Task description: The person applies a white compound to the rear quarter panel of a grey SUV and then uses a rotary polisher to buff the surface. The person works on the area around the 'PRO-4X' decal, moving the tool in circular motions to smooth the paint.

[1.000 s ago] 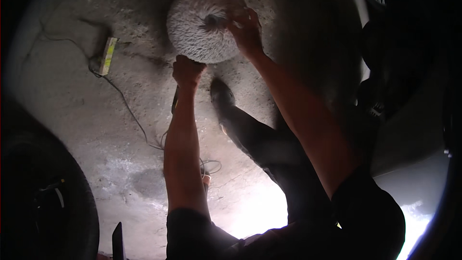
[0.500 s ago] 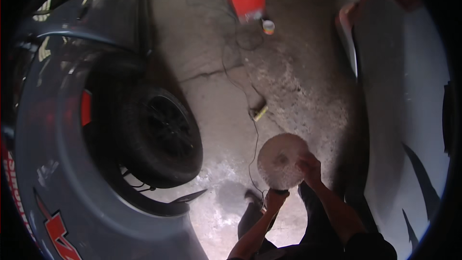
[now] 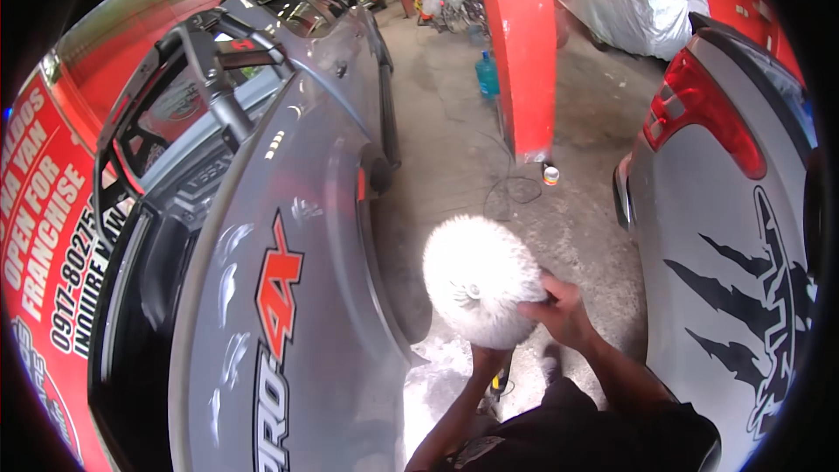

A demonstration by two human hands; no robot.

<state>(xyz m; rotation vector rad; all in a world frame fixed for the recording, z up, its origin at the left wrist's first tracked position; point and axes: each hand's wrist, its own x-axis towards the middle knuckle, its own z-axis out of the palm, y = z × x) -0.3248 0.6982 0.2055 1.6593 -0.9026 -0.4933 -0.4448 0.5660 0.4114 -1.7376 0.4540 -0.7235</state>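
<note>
In the lower centre of the frame, the right hand (image 3: 564, 313) closes its fingers on the edge of a white fluffy polishing pad (image 3: 481, 280) (round, woolly); the left hand (image 3: 489, 358) grips underneath it, beside the grey car (image 3: 297, 297).

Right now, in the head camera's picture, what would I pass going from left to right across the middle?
Red banner → grey pickup truck → fluffy white polishing pad → right hand gripping the pad's edge → grey car with black claw-mark decal.
</note>
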